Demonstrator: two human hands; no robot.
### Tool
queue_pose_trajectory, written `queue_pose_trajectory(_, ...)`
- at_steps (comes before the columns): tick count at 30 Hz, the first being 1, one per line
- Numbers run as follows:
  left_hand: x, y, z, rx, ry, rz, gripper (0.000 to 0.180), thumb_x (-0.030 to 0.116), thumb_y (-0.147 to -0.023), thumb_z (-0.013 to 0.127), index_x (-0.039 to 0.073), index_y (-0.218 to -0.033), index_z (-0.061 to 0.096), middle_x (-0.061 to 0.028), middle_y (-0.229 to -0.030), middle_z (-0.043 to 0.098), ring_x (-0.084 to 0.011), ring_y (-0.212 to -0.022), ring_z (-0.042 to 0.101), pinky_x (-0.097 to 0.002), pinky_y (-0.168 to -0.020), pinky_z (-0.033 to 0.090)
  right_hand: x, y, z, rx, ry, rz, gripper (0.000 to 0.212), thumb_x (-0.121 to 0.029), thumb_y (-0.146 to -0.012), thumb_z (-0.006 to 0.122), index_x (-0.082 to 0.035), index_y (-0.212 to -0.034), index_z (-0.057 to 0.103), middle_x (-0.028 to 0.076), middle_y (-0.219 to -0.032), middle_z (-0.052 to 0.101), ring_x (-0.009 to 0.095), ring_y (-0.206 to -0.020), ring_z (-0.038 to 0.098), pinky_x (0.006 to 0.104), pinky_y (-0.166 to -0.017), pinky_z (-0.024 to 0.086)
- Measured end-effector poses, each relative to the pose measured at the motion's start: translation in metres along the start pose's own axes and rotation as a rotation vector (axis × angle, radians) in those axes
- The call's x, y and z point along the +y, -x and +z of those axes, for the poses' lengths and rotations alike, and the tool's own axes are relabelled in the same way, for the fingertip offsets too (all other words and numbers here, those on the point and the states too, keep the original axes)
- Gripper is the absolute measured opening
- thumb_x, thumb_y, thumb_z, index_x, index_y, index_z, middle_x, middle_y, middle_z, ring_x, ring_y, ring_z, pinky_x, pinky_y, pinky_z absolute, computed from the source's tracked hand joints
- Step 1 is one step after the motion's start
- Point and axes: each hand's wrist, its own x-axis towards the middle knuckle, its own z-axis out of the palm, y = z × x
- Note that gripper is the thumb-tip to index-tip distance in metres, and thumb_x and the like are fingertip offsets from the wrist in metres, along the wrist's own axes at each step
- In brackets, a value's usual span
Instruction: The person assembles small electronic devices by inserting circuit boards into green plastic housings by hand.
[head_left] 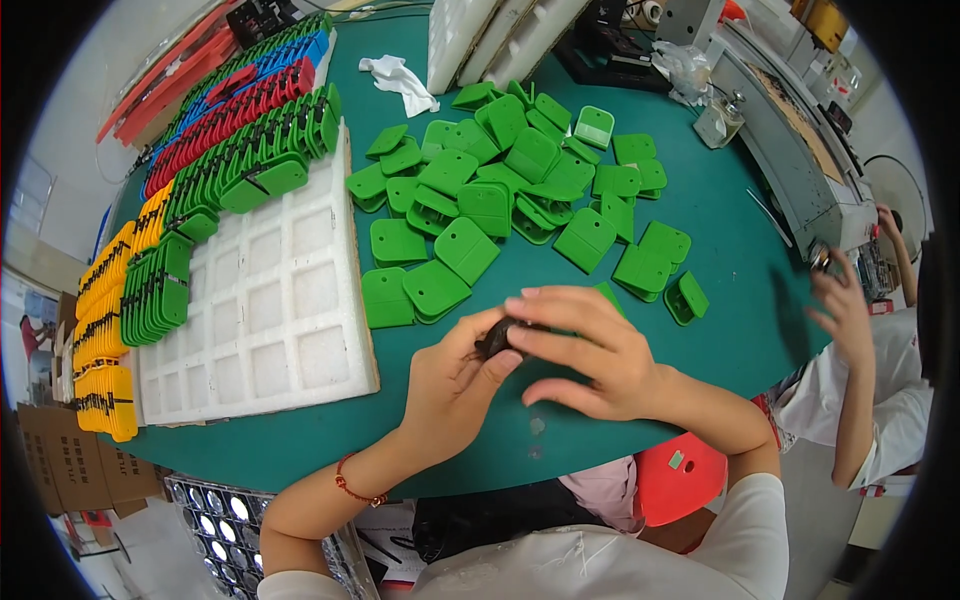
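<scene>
Black part is held up between the two hands, over the near side of a green table that spreads ahead of them and to both sides. Well to the right of the right hand, toward the far side, stands a grey machine. Left of the left hand lies a white gridded tray; rows of yellow clips, red clips and other green and blue ones line its left and far sides. Just ahead of the hands spreads a loose heap of green clips, some overlapping. The hands are together at the part: the left hand pinches it with thumb and fingers, while the right hand curves over it, fingertips reaching it and thumb apart. Beyond the heap, ahead and to the left, a white cloth lies crumpled. Smaller yet, a red bracelet circles the left wrist.
</scene>
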Motion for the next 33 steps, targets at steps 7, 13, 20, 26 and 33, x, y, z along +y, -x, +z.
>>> queue_pose_trajectory(7,0.004,-0.001,0.013,0.154,-0.111,0.237,0.023,-0.006,-0.083,0.058,-0.003,-0.104,0.049,-0.0148,-0.097,0.059,-0.0165,-0.083,0.059,-0.0257,-0.073,0.051,0.003,0.007,0.005,0.069,0.032,0.088,0.04,-0.007,-0.069,0.073,-0.001,-0.106,0.06,0.011,-0.092,0.056,0.025,-0.079,0.056,0.0328,-0.066,0.047)
queue_pose_trajectory(13,0.002,-0.001,0.009,0.14,-0.422,0.413,0.024,-0.006,-0.077,0.064,-0.003,-0.097,0.052,-0.0139,-0.086,0.058,-0.0235,-0.073,0.056,-0.0285,-0.06,0.048,0.006,0.009,0.006,0.1,-0.054,0.014,0.03,-0.004,-0.067,0.072,0.001,-0.095,0.063,0.01,-0.081,0.058,0.024,-0.069,0.056,0.032,-0.061,0.046)
queue_pose_trajectory(20,0.007,0.004,0.005,0.109,-0.425,0.454,0.024,-0.008,-0.067,0.068,-0.003,-0.086,0.054,-0.0131,-0.073,0.054,-0.0241,-0.058,0.053,-0.0286,-0.049,0.045,0.002,0.012,0.013,0.11,-0.102,-0.053,0.027,-0.003,-0.065,0.073,0.004,-0.09,0.065,0.01,-0.076,0.058,0.022,-0.066,0.057,0.0313,-0.059,0.046)
queue_pose_trajectory(26,0.012,0.005,0.002,0.131,-0.445,0.484,0.023,-0.004,-0.059,0.07,-0.001,-0.076,0.055,-0.0103,-0.063,0.047,-0.0215,-0.048,0.044,-0.0285,-0.041,0.035,-0.002,0.011,0.019,0.145,-0.182,-0.047,0.025,-0.002,-0.065,0.071,0.004,-0.088,0.063,0.009,-0.075,0.058,0.021,-0.063,0.056,0.0312,-0.056,0.043)
queue_pose_trajectory(33,0.011,0.005,0.0,0.124,-0.455,0.485,0.023,-0.004,-0.057,0.07,0.0,-0.073,0.054,-0.0091,-0.06,0.041,-0.0222,-0.047,0.041,-0.0296,-0.04,0.031,0.0,0.014,0.02,0.116,-0.251,-0.021,0.027,-0.001,-0.066,0.071,0.006,-0.09,0.064,0.012,-0.076,0.058,0.023,-0.064,0.057,0.0317,-0.058,0.046)
